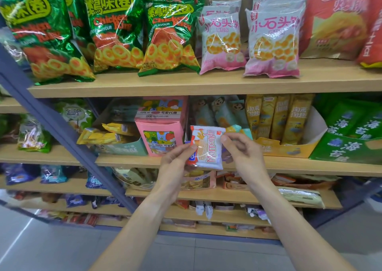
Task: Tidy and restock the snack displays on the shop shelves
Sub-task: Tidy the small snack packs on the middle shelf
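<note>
A small white snack packet with red "Morrondy" lettering is held upright in front of the second shelf. My left hand pinches its lower left side, thumb on the front. My right hand pinches its upper right corner. Behind my right hand a teal and yellow packet pokes out. A pink candy display box stands just left of the held packet.
Green chicken-ring bags and pink-white puff bags fill the top shelf. A yellow display carton and green seaweed boxes stand at right. A blue upright post slants across the left. Lower shelves hold several mixed packets.
</note>
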### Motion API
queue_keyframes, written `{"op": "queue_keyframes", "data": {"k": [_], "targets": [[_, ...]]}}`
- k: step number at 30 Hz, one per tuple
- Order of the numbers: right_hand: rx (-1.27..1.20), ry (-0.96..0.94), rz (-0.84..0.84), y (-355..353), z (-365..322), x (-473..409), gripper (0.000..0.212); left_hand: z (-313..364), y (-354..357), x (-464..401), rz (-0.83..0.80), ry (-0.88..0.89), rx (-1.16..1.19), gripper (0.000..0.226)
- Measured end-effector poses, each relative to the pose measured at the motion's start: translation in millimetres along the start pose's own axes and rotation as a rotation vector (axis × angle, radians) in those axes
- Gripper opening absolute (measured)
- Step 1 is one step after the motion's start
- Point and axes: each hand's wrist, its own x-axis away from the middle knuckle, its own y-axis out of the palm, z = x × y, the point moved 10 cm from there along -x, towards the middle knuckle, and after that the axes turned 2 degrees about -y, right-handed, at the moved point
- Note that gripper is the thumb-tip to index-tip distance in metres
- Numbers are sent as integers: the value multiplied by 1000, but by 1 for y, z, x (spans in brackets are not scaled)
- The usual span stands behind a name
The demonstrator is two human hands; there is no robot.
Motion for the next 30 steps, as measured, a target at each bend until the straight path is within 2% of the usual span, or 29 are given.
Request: {"op": "queue_keyframes", "data": {"k": [3,8,12,17,19,22,24,25,27,29,30], "targets": [[31,36,-32,4,4,-1,32,0,2,0,-3,-16,6,21],[-76,120,-18,6,10,3,31,3,0,3,-27,-1,17,54],[-141,193,-14,15,14,5,31,6,-5,6,-74,26,18,35],[-127,243,-39,29,14,11,18,9,-21,3,12,77,4,25],[17,195,16,22,9,11,16,7,-28,1,41,80,42,23],[448,-206,259,-7,-37,5,16,7,-36,1,92,87,96,21],[739,-399,372,-9,-65,2,28,8,-41,3,139,99,118,21],[893,-394,398,-7,-71,-5,39,8,-44,3,160,107,132,22],[1173,-167,355,-2,-61,-28,68,9,-44,4,172,118,177,24],[1274,74,228,7,-43,-42,88,10,-40,6,159,130,200,25],[1280,110,191,13,-39,-46,89,9,-37,7,155,137,192,25]]}}
